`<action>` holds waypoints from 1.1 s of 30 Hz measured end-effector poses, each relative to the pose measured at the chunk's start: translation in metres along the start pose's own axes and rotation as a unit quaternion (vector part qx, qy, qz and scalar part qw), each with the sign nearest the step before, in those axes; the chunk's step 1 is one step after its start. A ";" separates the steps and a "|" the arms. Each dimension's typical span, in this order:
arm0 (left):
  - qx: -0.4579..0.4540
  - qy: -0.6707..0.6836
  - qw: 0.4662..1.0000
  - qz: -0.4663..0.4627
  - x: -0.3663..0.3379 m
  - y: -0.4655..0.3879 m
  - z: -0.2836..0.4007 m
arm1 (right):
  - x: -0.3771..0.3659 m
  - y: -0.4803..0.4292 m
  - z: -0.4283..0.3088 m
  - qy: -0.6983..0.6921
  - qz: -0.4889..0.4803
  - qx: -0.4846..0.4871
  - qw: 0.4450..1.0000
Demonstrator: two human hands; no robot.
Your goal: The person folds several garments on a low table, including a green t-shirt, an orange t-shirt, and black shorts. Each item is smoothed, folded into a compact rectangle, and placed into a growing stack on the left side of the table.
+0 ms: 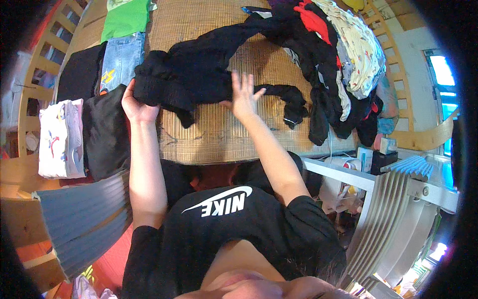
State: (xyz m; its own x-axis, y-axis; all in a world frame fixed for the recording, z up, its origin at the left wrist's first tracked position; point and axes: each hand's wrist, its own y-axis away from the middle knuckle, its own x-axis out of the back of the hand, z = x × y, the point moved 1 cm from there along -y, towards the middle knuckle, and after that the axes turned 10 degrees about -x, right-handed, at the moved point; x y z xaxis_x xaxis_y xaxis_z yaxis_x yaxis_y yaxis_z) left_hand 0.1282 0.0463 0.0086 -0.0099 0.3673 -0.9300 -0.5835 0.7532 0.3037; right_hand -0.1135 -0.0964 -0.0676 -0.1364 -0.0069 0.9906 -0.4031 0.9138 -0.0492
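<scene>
A black long-sleeved garment point(209, 63) lies spread over the woven mat point(209, 138) of a bed, one sleeve point(283, 93) stretched out to the right. My left hand point(140, 106) holds its bunched left end; some of the fingers are hidden by the cloth. At the garment's right edge, my right hand point(243, 95) has its fingers spread, slightly blurred, and grips nothing. Whether its palm presses on the cloth or hovers just over it, I cannot tell.
On the left lie folded clothes: a green piece point(126, 20), blue denim point(123, 59), a black piece point(106, 130) and a white stack point(61, 138). A heap of loose clothes point(354, 48) covers the right side. Wooden bed rails point(35, 82) and a white-framed table point(340, 172) stand at the sides.
</scene>
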 end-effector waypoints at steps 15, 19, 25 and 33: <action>0.078 0.083 0.987 -0.111 -0.004 -0.012 0.015 | 0.199 -0.205 0.029 -0.197 0.585 0.270 0.739; 0.073 0.094 0.986 -0.115 -0.004 -0.009 0.014 | 0.159 -0.218 0.050 -0.024 0.429 0.073 0.900; 0.021 -0.020 0.996 0.090 -0.007 -0.011 -0.005 | 0.006 -0.162 0.074 -0.235 -0.019 -0.077 0.969; 0.154 0.053 0.978 -0.133 -0.017 0.005 -0.001 | -0.019 -0.129 -0.016 -0.805 -0.234 -0.292 0.461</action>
State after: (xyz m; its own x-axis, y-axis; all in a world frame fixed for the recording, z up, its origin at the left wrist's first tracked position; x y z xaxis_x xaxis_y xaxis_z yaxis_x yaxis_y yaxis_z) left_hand 0.1243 0.0432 0.0257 0.0145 0.0893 -0.9959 -0.3051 0.9489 0.0806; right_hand -0.0444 -0.2079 -0.0784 -0.8424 -0.1222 -0.5249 -0.4807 0.6106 0.6293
